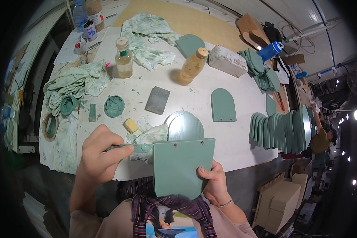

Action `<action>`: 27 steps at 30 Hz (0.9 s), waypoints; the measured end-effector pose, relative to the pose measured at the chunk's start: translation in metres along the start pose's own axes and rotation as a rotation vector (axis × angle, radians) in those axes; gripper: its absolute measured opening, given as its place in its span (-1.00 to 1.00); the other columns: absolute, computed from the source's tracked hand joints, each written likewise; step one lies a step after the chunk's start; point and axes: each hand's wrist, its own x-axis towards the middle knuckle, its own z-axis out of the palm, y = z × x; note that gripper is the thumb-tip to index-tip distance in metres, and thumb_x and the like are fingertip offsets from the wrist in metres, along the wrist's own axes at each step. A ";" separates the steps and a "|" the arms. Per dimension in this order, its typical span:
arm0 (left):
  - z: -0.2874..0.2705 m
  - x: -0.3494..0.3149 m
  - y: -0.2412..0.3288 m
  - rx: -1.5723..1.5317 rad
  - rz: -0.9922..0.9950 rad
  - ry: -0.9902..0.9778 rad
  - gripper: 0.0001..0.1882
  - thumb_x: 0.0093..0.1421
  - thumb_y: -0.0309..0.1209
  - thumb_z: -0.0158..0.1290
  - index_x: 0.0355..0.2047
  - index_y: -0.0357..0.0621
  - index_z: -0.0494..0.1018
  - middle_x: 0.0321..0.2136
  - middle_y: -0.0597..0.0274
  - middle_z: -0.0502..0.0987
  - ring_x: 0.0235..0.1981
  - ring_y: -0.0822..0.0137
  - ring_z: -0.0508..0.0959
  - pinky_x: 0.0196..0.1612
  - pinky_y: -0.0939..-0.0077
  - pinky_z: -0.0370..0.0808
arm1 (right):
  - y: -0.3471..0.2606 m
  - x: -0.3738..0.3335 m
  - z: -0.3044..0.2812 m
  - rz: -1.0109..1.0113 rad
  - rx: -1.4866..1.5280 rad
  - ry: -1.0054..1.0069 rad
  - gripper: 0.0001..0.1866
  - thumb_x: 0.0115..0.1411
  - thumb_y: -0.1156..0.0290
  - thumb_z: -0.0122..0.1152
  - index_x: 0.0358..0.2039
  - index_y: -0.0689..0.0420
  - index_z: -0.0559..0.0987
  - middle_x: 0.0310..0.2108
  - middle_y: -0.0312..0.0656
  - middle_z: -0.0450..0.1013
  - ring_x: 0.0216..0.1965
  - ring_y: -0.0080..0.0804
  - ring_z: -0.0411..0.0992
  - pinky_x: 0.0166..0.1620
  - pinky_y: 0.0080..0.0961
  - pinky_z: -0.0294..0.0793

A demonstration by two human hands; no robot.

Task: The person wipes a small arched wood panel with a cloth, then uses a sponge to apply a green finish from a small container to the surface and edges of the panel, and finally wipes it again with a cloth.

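Note:
A green board (pixel 182 168) with a rounded end and two small holes along its straight edge is tilted up in front of me. My right hand (pixel 215 183) grips it by its lower right side, thumb on the face. Between the thumb and fingers of my left hand (pixel 101 154) is a narrow putty knife (pixel 142 148) smeared green, its tip at the board's upper left edge. Just behind the board, another round-ended green board (pixel 185 126) lies on the table, partly hidden. A yellow sponge (pixel 131 125) rests by a stained cloth (pixel 148 133).
On the white table (pixel 202 101) are a tub of green paste (pixel 114 106), a grey sanding block (pixel 158 100), a glass bottle (pixel 124 59), a plastic bottle (pixel 192 67), and stained rags (pixel 77 83). A row of green boards (pixel 279 131) lines the right edge. Cardboard boxes (pixel 279 202) stand below.

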 end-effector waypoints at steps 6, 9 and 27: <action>0.000 0.002 0.001 -0.003 -0.011 0.008 -0.62 -0.26 -0.68 0.15 -0.34 -0.15 0.58 -0.50 0.19 0.44 -0.56 0.21 0.35 -0.55 0.44 0.27 | 0.002 0.001 -0.003 -0.002 0.050 -0.023 -0.54 0.07 0.53 0.36 0.00 0.34 0.50 -0.12 -0.07 0.55 -0.13 -0.30 0.55 0.02 -0.41 0.50; 0.000 0.001 0.000 0.012 -0.012 -0.005 -0.62 -0.26 -0.68 0.15 -0.34 -0.16 0.58 -0.50 0.18 0.45 -0.56 0.20 0.35 -0.54 0.44 0.28 | 0.000 0.000 0.000 0.000 0.001 -0.011 -0.57 0.11 0.59 0.20 0.02 0.41 0.45 -0.09 -0.06 0.51 -0.12 -0.32 0.50 0.02 -0.39 0.48; 0.004 -0.001 0.001 0.000 -0.020 -0.028 -0.63 -0.27 -0.67 0.16 -0.35 -0.15 0.59 -0.50 0.21 0.45 -0.57 0.20 0.35 -0.56 0.42 0.28 | 0.004 0.003 -0.004 -0.007 0.030 -0.005 -0.53 0.08 0.50 0.36 0.02 0.33 0.49 -0.11 -0.08 0.55 -0.13 -0.31 0.54 0.03 -0.42 0.50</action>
